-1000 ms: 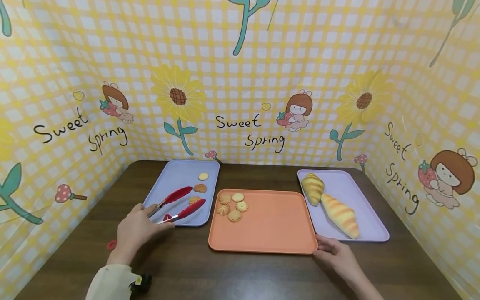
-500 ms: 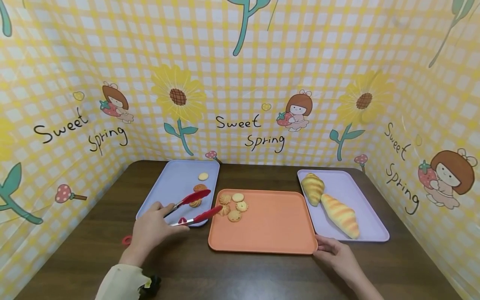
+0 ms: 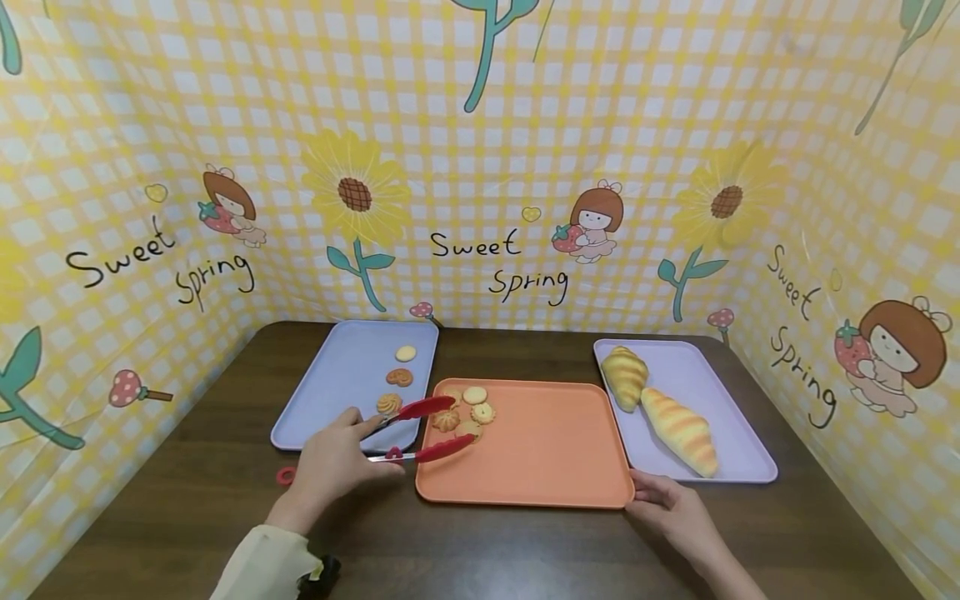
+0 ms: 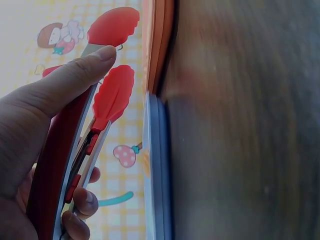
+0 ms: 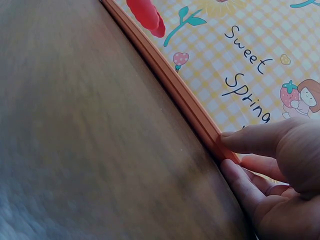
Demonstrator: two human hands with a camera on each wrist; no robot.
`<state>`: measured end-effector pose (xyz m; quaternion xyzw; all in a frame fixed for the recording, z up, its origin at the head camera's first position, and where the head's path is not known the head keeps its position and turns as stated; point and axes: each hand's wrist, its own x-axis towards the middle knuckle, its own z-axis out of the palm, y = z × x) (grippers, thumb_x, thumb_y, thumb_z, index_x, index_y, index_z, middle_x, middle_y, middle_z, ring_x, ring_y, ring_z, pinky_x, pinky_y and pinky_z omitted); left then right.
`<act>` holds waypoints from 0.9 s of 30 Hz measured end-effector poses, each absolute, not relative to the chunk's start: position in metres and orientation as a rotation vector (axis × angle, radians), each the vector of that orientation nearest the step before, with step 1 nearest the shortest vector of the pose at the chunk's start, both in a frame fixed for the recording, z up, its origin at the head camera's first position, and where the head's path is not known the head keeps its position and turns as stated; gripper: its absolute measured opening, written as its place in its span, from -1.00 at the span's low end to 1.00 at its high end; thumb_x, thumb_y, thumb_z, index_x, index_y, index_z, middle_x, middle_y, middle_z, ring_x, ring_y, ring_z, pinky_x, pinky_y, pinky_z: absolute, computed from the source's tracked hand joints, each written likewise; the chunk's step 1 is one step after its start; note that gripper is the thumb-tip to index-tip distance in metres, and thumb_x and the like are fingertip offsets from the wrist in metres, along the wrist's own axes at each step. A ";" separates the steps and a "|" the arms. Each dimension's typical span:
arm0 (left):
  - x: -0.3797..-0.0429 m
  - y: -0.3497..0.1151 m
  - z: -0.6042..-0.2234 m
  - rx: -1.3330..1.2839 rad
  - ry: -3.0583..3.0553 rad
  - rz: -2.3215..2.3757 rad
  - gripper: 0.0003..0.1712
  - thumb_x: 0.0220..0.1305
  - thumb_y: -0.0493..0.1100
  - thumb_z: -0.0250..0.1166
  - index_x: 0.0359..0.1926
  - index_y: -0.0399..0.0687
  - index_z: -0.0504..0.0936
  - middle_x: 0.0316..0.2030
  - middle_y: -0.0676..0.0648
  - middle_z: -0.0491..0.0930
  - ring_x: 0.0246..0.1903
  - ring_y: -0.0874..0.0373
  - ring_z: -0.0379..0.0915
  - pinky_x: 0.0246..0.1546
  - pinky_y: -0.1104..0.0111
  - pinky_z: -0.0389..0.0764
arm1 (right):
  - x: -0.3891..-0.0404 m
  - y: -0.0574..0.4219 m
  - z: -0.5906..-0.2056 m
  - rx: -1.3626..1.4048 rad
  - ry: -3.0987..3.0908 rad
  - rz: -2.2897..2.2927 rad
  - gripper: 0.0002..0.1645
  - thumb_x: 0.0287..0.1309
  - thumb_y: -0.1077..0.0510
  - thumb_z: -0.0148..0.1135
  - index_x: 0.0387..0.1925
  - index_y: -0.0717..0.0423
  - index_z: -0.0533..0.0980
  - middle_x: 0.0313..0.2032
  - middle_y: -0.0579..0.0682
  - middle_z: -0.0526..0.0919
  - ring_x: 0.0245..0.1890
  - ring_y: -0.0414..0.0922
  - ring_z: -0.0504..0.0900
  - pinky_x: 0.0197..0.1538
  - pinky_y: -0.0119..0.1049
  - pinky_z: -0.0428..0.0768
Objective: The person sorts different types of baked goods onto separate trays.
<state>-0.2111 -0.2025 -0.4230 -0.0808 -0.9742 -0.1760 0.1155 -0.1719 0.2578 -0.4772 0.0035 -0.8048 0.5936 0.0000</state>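
My left hand [image 3: 333, 458] grips red-tipped metal tongs [image 4: 57, 165], thumb on one arm and fingers round the other. The tongs' red tips [image 3: 446, 447] are spread apart over the left end of the orange tray [image 3: 555, 442], with nothing between them. Several cookies [image 3: 483, 413] lie at that end, partly hidden behind the tips. My right hand [image 3: 675, 512] pinches the near right corner of the orange tray, its thumb [image 5: 255, 140] on the rim. The blue tray [image 3: 315, 400] beside my left hand bears a pale cookie [image 3: 406, 354], a brown cookie [image 3: 400, 377] and a swirled cookie [image 3: 389, 404].
A lilac tray [image 3: 742, 442] stands at the right with a croissant [image 3: 625, 377] and a longer striped bread [image 3: 682, 432]. All three trays are on a dark wooden table [image 3: 495, 550]. A yellow checked cloth [image 3: 480, 183] encloses the back and sides.
My left hand has carried the spread tongs rightward from over the blue tray to over the orange tray's left end. The right hand and the trays have stayed in place.
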 end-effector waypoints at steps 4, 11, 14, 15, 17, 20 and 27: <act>-0.212 -0.196 -0.423 -0.264 -2.854 -0.496 0.09 -0.34 0.38 0.61 0.19 -0.17 0.63 -0.41 0.02 0.29 -0.53 0.15 0.21 -0.57 0.31 0.22 | -0.172 0.259 -0.478 0.023 -2.532 1.866 -0.40 0.08 0.39 0.41 0.17 0.51 0.47 -0.13 0.23 0.68 -0.23 -0.23 0.66 -0.17 -0.39 0.62; -0.216 -0.183 -0.422 -0.305 -2.903 -0.409 0.04 -0.32 0.40 0.59 0.16 -0.13 0.67 -0.28 -0.06 0.46 -0.47 0.11 0.34 -0.51 0.26 0.40 | -0.173 0.259 -0.478 0.052 -2.527 1.860 -0.40 0.08 0.39 0.41 0.16 0.52 0.47 -0.14 0.24 0.68 -0.23 -0.23 0.67 -0.17 -0.39 0.62; -0.218 -0.178 -0.423 -0.317 -2.924 -0.386 0.00 -0.32 0.39 0.60 0.13 -0.10 0.69 -0.21 -0.09 0.49 -0.43 0.09 0.40 -0.46 0.23 0.47 | -0.172 0.259 -0.479 0.054 -2.528 1.848 -0.40 0.08 0.39 0.41 0.16 0.52 0.47 -0.14 0.24 0.68 -0.24 -0.23 0.67 -0.17 -0.39 0.62; -0.219 -0.177 -0.423 -0.318 -2.932 -0.381 -0.01 -0.32 0.38 0.60 0.13 -0.10 0.69 -0.21 -0.09 0.50 -0.43 0.09 0.41 -0.46 0.23 0.48 | -0.172 0.258 -0.479 0.053 -2.528 1.844 -0.40 0.07 0.39 0.42 0.16 0.52 0.47 -0.14 0.24 0.68 -0.24 -0.24 0.67 -0.17 -0.39 0.62; -0.220 -0.174 -0.423 -0.313 -2.946 -0.378 -0.01 -0.32 0.38 0.60 0.13 -0.09 0.69 -0.20 -0.10 0.51 -0.42 0.08 0.43 -0.46 0.22 0.49 | -0.172 0.258 -0.479 0.045 -2.522 1.847 -0.40 0.07 0.40 0.42 0.16 0.51 0.48 -0.14 0.24 0.68 -0.24 -0.24 0.66 -0.17 -0.39 0.62; -0.221 -0.171 -0.423 -0.298 -2.963 -0.372 -0.01 -0.32 0.39 0.59 0.13 -0.08 0.69 -0.16 -0.13 0.53 -0.40 0.08 0.45 -0.44 0.21 0.52 | -0.172 0.258 -0.479 0.041 -2.517 1.849 -0.40 0.06 0.41 0.42 0.16 0.52 0.47 -0.14 0.24 0.68 -0.24 -0.25 0.66 -0.17 -0.40 0.62; -0.218 -0.168 -0.419 -0.294 -2.983 -0.396 -0.01 -0.33 0.38 0.60 0.14 -0.08 0.69 -0.20 -0.10 0.50 -0.46 0.10 0.37 -0.48 0.24 0.46 | -0.173 0.259 -0.479 0.051 -2.521 1.847 -0.40 0.06 0.40 0.42 0.15 0.52 0.47 -0.14 0.24 0.68 -0.24 -0.24 0.67 -0.17 -0.40 0.62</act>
